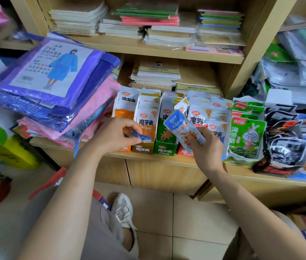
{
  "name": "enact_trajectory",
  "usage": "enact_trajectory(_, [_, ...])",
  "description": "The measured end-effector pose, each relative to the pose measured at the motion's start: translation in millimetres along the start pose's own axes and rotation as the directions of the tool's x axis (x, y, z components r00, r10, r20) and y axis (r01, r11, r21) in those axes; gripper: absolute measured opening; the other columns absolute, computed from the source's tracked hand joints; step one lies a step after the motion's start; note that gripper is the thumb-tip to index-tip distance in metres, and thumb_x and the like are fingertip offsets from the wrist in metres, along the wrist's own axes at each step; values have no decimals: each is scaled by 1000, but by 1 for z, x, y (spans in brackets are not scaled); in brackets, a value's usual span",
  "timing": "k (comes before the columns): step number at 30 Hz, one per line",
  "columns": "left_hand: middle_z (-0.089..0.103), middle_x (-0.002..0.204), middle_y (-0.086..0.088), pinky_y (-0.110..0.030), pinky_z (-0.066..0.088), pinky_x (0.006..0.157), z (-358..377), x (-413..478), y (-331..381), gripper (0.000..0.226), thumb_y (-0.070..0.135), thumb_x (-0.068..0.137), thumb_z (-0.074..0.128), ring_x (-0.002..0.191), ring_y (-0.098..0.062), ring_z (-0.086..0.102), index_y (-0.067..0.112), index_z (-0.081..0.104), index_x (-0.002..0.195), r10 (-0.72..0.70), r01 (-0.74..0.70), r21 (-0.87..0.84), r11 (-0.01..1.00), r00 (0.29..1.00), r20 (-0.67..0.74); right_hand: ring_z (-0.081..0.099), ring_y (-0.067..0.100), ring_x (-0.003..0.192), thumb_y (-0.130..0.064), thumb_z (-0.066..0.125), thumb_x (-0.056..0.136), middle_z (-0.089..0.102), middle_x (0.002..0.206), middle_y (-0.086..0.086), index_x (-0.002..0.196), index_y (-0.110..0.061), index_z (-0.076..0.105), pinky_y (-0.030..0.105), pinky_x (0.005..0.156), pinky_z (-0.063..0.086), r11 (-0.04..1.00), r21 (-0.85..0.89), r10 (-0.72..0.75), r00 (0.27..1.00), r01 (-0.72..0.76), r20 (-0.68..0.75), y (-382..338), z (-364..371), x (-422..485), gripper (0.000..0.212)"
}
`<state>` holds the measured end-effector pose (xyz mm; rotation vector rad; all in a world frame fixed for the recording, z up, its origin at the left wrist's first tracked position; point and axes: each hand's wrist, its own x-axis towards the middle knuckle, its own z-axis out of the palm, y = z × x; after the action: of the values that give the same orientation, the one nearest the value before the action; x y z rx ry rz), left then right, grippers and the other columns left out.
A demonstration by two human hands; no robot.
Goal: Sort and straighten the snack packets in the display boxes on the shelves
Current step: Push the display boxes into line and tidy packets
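Observation:
Several open display boxes of white snack packets stand in a row on the wooden shelf [148, 158]: an orange box [123, 113], a brown box [144, 149], a green box [165, 147] and a red box [183, 152]. My left hand [114, 136] pinches a small blue packet [142, 137] in front of the brown box. My right hand [207, 147] grips a longer blue-and-white fish snack packet [183, 128], tilted in front of the green and red boxes. A green seaweed packet box [246, 137] stands to the right.
Folded raincoat packs [50, 79] pile up on the left of the shelf. Black snack packets [285, 145] lie heaped at the right. Stacks of notebooks [156, 76] fill the shelves behind and above. My shoe [123, 209] rests on the tiled floor below.

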<state>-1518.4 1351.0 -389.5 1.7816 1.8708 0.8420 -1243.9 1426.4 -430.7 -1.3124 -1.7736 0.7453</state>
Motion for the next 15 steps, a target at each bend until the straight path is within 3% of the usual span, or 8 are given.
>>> enact_trajectory(4, [72,93,16,-40,57,81,6,11,6,11,23,84,80,89,-2,66,32,77,90,15,-13,26,1000,998,-64,60,-7,69,-13,63,96,69,93,-6,122,-15,64,10,50,43,999,29,-14,1000,14,6,-6,-3,-2,26])
enact_trajectory(6, [73,89,14,-39,59,77,7,13,10,10,18,87,77,83,-5,68,28,77,92,28,-37,-67,997,992,-126,59,-19,79,-11,60,98,65,107,-11,135,-19,56,7,56,45,996,92,-9,1000,7,24,-11,-6,-5,38])
enact_trajectory(9, [72,91,12,-23,57,69,3,16,19,15,12,90,73,85,-4,69,27,73,94,43,-108,-238,965,964,-263,51,-29,98,-8,54,102,55,126,-26,144,-24,50,3,69,47,984,154,-103,991,88,90,-20,-8,-8,45])
enact_trajectory(11, [72,91,10,-20,56,68,3,18,27,14,9,91,72,85,-5,69,22,73,96,52,-180,-338,924,933,-356,58,-17,90,-9,52,103,57,135,-17,141,-26,56,8,72,49,982,139,-140,985,125,104,-26,-8,-7,41])
enact_trajectory(13, [72,90,5,-19,54,64,9,20,34,13,5,90,72,79,-3,68,16,72,97,44,-210,-407,889,924,-379,66,-1,84,-10,52,102,62,130,-16,136,-26,61,15,71,54,983,131,-140,985,127,99,-33,-9,-6,38])
enact_trajectory(15, [71,87,4,-21,53,61,21,20,40,14,3,89,72,68,-3,65,16,71,94,41,-205,-453,868,937,-346,66,9,101,-10,56,100,61,123,-25,134,-23,64,27,82,56,977,174,-144,984,124,107,-41,-12,-7,36])
